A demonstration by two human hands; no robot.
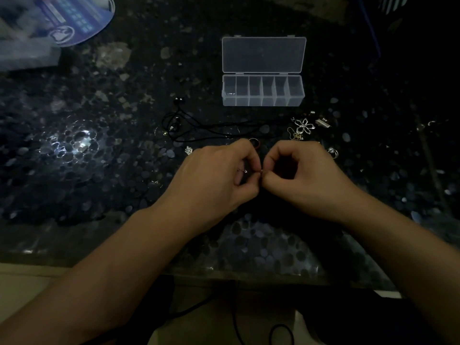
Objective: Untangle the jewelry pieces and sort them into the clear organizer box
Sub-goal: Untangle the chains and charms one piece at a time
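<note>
Centre of frame: the left hand (219,175) and right hand (302,178) meet fingertip to fingertip, both pinching a tiny silvery metal jewelry piece (261,171), probably to work it apart. Above, the clear plastic organizer box (263,102) lies open, ready for sorting; a black cord necklace (211,127) and silver flower-shaped pendant (304,125) wait between.

A dark, glossy tabletop (104,170) patterned with pale pebble shapes fills the scene, with a bright light reflection (74,143) glinting on its left half. At the far left corner lies a round blue printed item (82,18), blurred beyond reading, beside a pale, hazy object (22,48). Below the table's near edge, a thin black cable (236,317) trails across a light floor (29,282).
</note>
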